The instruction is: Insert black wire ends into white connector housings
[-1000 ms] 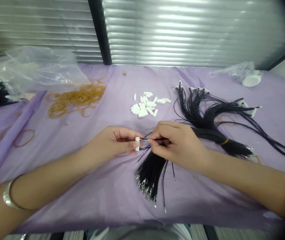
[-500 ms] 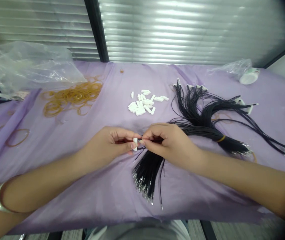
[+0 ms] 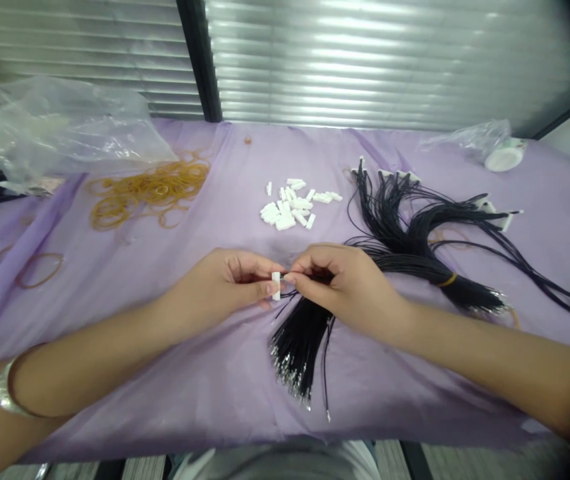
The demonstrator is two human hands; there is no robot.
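My left hand (image 3: 237, 283) pinches a small white connector housing (image 3: 276, 287) upright between thumb and fingers. Close against its right side, my right hand (image 3: 337, 277) is closed in a pinch on a thin black wire (image 3: 289, 294), whose tip is hidden by the fingers. One or more black wires run from the housing toward the right hand. Below and behind that hand fans a bundle of black wires (image 3: 299, 343) with silver metal terminals at the ends. Beyond both hands lies a loose pile of white connector housings (image 3: 287, 205).
Wires with white connectors fitted (image 3: 395, 207) lie at the right, beside a bundle tied with a rubber band (image 3: 448, 280). Yellow rubber bands (image 3: 149, 193) and a clear plastic bag (image 3: 75, 133) are at the left. A white roll (image 3: 505, 159) stands back right on the purple cloth (image 3: 205, 387).
The whole view has shifted slightly, so the things appear a little farther right. Both hands keep their pinches, with the housing and wire held close together as before.
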